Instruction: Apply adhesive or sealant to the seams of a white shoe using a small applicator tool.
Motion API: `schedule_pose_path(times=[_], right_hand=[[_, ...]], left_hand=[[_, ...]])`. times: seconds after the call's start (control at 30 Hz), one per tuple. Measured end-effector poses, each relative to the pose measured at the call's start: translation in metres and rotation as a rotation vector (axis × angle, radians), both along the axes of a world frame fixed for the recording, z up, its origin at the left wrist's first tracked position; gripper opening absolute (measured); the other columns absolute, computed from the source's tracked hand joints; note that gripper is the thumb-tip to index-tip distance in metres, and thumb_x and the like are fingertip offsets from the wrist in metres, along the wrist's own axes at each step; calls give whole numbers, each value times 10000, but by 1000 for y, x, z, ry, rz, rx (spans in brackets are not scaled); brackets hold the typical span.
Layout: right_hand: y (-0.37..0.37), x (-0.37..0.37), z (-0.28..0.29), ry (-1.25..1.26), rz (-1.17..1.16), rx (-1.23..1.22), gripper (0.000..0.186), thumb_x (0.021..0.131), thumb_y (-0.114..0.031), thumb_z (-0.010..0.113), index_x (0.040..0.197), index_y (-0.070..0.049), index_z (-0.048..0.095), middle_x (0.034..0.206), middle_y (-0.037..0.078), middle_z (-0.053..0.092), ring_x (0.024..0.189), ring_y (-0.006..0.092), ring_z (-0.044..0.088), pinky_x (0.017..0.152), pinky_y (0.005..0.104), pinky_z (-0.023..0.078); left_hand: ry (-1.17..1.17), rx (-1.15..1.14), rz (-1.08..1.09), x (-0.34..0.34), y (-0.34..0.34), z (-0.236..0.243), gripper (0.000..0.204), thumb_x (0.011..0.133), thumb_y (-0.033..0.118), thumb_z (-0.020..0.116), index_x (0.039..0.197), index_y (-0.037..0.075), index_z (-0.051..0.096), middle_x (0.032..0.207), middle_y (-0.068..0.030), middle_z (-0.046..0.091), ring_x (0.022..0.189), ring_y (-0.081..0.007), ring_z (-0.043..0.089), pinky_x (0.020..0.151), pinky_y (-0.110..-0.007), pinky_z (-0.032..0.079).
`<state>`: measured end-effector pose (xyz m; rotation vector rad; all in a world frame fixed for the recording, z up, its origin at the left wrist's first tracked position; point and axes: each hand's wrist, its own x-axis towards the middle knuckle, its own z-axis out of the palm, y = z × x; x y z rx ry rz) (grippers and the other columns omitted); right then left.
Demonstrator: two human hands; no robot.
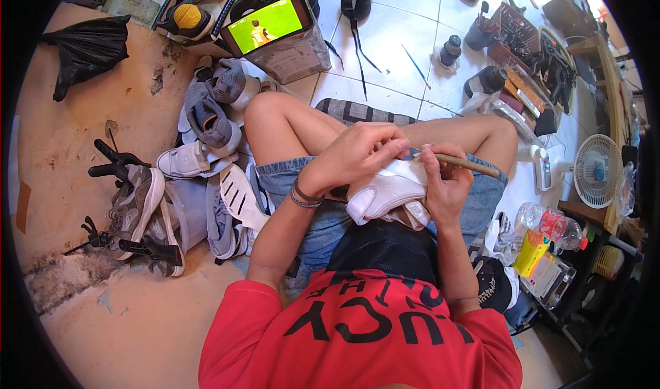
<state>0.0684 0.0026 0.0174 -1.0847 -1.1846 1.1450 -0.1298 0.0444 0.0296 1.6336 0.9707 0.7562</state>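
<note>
A white shoe point(390, 191) lies across my lap, with its strap and heel end toward me. My left hand point(373, 150) bends over the far part of the shoe, fingers pinched together; whatever is between them is too small or hidden to make out. On the shoe's right side is my right hand point(443, 181), closed around a slim tool with a tan wooden handle point(474, 163). The handle sticks out to the right over my thigh. Its working end points toward the left fingertips and is mostly covered by them.
Several shoes point(213, 114), some clamped, are piled along the left wall. A phone point(268, 25) playing a video leans on a box point(292, 58) ahead. Dark bottles point(450, 50), a tool basket point(514, 35), a white fan point(598, 171) and a plastic bottle point(550, 225) stand to the right.
</note>
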Motion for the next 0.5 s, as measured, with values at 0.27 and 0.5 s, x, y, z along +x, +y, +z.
schedule_pose_path(times=[0.27, 0.5], right_hand=[[0, 0, 3, -45, 47, 31, 95, 935, -34, 697, 998, 14, 644, 957, 67, 669, 871, 118, 641, 798, 249, 511], [-6, 1, 2, -17, 17, 16, 103, 930, -28, 703, 1007, 11, 645, 970, 73, 669, 870, 128, 645, 803, 252, 513]], left_hand=[[60, 66, -47, -3, 2, 12, 247, 965, 190, 659, 879, -42, 654, 740, -72, 639, 688, -128, 576, 636, -288, 469], [-102, -64, -64, 0, 0, 3, 296, 1016, 195, 573, 851, -38, 649, 721, -62, 637, 655, -123, 556, 611, -289, 462]])
